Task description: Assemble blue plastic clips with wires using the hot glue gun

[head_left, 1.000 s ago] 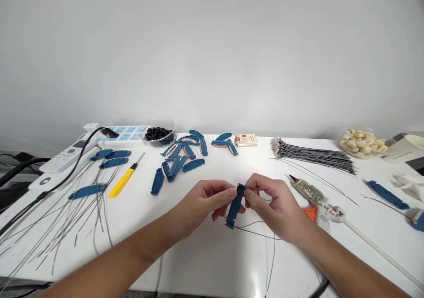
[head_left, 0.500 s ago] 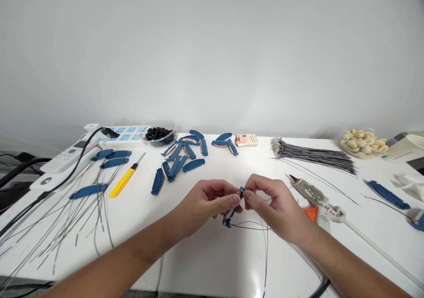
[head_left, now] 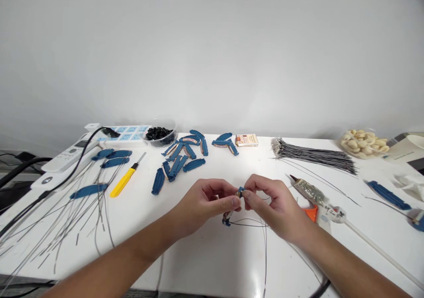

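Above the front middle of the white table, both my hands pinch one small blue curved plastic piece (head_left: 226,221), with thin dark wires (head_left: 248,223) running from its lower end to the right. My left hand (head_left: 215,200) is closed on its upper part, thumb on top. At the upper tip, my right hand (head_left: 268,200) is closed too, thumb and forefinger pressed together there. Fingers hide much of the piece. More blue curved pieces (head_left: 179,165) lie in a loose pile behind my hands.
At left are a yellow-handled screwdriver (head_left: 123,181), wired blue pieces (head_left: 88,191) and a power strip (head_left: 127,134). Behind stand a tub of black parts (head_left: 159,134) and a small box (head_left: 247,140). A wire bundle (head_left: 314,156), glue gun (head_left: 311,194) and tub of pale parts (head_left: 362,142) lie right.
My hands have barely moved. The blue piece has tilted slightly, and my left thumb now covers more of its middle.
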{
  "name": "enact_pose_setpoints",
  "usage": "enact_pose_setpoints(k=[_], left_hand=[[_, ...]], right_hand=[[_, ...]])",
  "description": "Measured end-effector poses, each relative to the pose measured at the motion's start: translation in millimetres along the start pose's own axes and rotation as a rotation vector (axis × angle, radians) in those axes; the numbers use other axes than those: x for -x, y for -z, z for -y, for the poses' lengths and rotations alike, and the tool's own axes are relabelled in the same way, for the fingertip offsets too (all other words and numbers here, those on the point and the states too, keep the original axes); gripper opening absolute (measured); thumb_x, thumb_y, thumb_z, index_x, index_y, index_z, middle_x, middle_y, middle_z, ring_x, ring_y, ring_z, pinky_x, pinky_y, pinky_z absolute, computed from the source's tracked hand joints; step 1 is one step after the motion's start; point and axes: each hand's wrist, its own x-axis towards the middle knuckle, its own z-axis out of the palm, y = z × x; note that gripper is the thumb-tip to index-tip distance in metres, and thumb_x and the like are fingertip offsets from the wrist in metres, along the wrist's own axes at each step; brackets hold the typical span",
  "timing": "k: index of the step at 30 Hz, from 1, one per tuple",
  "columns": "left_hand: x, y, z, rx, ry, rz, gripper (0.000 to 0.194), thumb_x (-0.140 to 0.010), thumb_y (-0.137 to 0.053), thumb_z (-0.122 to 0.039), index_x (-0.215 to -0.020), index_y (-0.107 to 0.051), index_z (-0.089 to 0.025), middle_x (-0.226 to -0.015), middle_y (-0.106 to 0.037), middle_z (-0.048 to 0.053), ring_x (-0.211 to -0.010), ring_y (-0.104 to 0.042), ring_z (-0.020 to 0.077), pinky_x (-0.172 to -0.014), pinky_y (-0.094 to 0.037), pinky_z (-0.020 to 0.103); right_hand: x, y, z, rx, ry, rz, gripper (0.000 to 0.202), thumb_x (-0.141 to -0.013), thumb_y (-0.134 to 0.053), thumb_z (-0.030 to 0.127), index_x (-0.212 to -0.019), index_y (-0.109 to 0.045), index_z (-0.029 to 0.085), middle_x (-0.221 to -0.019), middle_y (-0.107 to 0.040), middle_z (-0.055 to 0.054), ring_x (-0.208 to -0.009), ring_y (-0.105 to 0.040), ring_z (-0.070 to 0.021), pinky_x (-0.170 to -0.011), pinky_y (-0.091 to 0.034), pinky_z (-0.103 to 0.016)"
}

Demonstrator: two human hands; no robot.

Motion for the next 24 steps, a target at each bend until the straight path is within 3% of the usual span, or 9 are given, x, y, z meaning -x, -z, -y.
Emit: enact_pose_setpoints(k=[17, 24], left_hand=[[-1.6, 1.0, 1.1, -0.017, 0.029, -0.006, 0.026, -0.089, -0.085, -0.040, -0.095, -0.080, -0.016, -0.082, -0.078, 0.004, -0.062, -0.055, 0.0068, -0.055, -0.038, 0.018], [0.3, 0.3, -1.6, -0.026, 0.038, 0.018, 0.033, -0.096, -0.075, -0.047, -0.098, -0.080, -0.015, -0.087, -0.081, 0.009, -0.062, -0.053, 0.0085, -0.056, -0.039, 0.020]], right_hand=[[-0.7, 0.3, -0.8, -0.012, 0.003, 0.021, 0.026, -0.103, -0.057, 0.036, -0.081, -0.064, 0.023, -0.079, -0.073, 0.000, -0.079, -0.064, -0.0188, -0.075, -0.047, -0.034], [0.5, 2.0, -2.3, -0.116, 0.008, 0.050, 0.016, -0.099, -0.054, 0.021, -0.087, -0.065, 0.022, -0.082, -0.072, -0.001, -0.081, -0.065, -0.0195, -0.076, -0.049, -0.035]])
